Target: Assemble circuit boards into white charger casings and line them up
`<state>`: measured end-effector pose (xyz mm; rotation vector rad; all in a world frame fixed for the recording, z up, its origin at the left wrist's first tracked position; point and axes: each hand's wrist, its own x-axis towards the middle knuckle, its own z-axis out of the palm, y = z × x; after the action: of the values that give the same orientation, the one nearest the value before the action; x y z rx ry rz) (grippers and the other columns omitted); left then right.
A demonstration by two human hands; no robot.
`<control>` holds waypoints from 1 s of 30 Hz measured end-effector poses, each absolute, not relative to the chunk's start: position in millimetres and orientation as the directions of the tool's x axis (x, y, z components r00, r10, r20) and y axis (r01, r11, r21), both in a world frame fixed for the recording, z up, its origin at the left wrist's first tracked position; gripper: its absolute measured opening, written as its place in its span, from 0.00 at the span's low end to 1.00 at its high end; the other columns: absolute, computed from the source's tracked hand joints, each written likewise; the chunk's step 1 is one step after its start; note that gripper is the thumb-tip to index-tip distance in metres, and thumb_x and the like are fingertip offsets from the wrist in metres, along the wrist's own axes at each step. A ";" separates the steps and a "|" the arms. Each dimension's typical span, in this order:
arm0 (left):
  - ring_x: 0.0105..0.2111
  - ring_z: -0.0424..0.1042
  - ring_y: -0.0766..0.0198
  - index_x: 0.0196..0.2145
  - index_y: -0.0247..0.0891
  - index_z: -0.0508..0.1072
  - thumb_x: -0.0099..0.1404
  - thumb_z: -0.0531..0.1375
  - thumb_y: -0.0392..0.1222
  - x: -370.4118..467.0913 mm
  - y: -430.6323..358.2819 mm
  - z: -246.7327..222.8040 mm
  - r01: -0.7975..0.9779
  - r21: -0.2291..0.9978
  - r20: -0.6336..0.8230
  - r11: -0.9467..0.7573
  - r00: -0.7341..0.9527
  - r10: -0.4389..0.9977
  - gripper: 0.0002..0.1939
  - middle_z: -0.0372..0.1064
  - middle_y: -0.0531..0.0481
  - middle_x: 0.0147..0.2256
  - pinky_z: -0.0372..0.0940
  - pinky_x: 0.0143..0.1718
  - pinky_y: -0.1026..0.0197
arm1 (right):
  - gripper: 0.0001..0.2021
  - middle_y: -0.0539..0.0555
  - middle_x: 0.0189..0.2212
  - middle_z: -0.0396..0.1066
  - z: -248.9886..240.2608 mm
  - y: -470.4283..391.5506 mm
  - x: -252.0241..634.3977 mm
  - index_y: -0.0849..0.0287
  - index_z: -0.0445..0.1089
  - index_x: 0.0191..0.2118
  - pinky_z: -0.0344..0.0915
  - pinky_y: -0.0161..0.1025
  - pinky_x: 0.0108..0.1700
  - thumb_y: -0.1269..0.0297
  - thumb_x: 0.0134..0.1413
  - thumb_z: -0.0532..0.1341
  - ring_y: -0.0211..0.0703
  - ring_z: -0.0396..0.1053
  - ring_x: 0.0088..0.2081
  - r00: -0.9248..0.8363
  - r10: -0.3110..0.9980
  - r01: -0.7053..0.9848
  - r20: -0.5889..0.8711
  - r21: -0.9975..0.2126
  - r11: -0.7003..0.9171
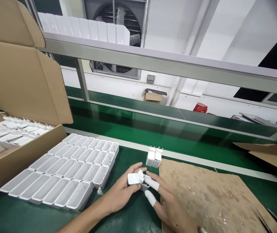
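My left hand (pixel 120 191) is closed around a small white plastic box (pixel 144 186), with a flat white lid-like piece (pixel 134 179) showing above its fingers. White covers sit on the thumb and index finger of my right hand (pixel 168 199), which pinches the same box from the right; the exact contact is partly hidden. Just beyond both hands stand two assembled white boxes (pixel 154 157) with small prongs on top. To the left, open white boxes (pixel 79 166) lie in several close rows on the green table (pixel 119 216).
An open cardboard carton (pixel 53 142) at the left holds many white parts. A stained cardboard sheet (pixel 201 194) covers the table at right, with tweezers (pixel 261 218) on it. A green conveyor belt (pixel 128 123) and a metal shelf rail (pixel 165 63) run across behind.
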<state>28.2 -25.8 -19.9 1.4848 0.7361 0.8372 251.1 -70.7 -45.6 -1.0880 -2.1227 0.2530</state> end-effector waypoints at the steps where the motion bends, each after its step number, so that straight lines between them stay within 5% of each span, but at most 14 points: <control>1: 0.69 0.61 0.51 0.70 0.48 0.58 0.70 0.59 0.38 28.4 -25.9 -20.9 -0.039 0.997 0.072 -0.060 0.545 0.836 0.33 0.61 0.42 0.69 0.59 0.68 0.41 | 0.25 0.59 0.64 0.66 -49.1 -69.6 250.1 0.48 0.58 0.69 0.72 0.49 0.63 0.71 0.71 0.55 0.49 0.69 0.62 -0.392 0.761 0.613 0.516 -0.470 0.635; 5: 0.72 0.54 0.50 0.72 0.49 0.52 0.70 0.62 0.42 28.5 -29.1 -23.9 -0.060 0.993 0.117 -0.100 0.545 0.830 0.38 0.56 0.41 0.71 0.54 0.71 0.38 | 0.25 0.60 0.56 0.71 -47.6 -68.4 245.4 0.52 0.61 0.67 0.78 0.42 0.53 0.76 0.69 0.53 0.46 0.75 0.52 -0.404 0.695 0.606 0.595 -0.395 0.690; 10: 0.71 0.56 0.47 0.73 0.49 0.48 0.70 0.65 0.48 26.8 -34.4 -21.7 -0.044 0.970 0.229 -0.238 0.484 0.845 0.41 0.54 0.38 0.71 0.50 0.72 0.35 | 0.26 0.59 0.55 0.71 -30.1 -73.1 241.9 0.52 0.62 0.66 0.77 0.40 0.52 0.77 0.66 0.57 0.47 0.74 0.53 -0.289 0.599 0.593 0.747 -0.351 0.724; 15: 0.66 0.63 0.47 0.71 0.48 0.52 0.70 0.65 0.51 29.0 -32.6 -24.2 0.041 0.952 0.265 -0.304 0.391 0.881 0.39 0.62 0.38 0.66 0.55 0.70 0.37 | 0.24 0.56 0.50 0.71 -41.7 -70.5 243.1 0.49 0.66 0.62 0.79 0.41 0.46 0.76 0.65 0.55 0.45 0.76 0.45 -0.385 0.734 0.605 0.560 -0.447 0.659; 23: 0.65 0.63 0.48 0.71 0.49 0.51 0.74 0.61 0.52 28.5 -32.1 -24.5 0.035 0.942 0.301 -0.333 0.347 0.888 0.35 0.62 0.40 0.65 0.56 0.68 0.38 | 0.22 0.58 0.49 0.70 -29.9 -72.4 238.7 0.52 0.67 0.61 0.77 0.39 0.44 0.78 0.66 0.56 0.45 0.74 0.45 -0.299 0.663 0.568 0.687 -0.430 0.702; 30: 0.62 0.65 0.52 0.69 0.51 0.54 0.76 0.58 0.55 33.4 -32.6 -28.4 0.001 0.952 0.291 -0.307 0.315 0.904 0.30 0.63 0.44 0.63 0.60 0.66 0.42 | 0.24 0.58 0.48 0.69 -42.2 -77.7 240.2 0.52 0.66 0.61 0.78 0.45 0.41 0.78 0.64 0.53 0.47 0.73 0.42 -0.372 0.766 0.627 0.524 -0.467 0.623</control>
<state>33.4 -32.6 -28.4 1.6013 0.8431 1.1552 240.2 -77.7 -42.2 -1.0880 -2.1141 0.2436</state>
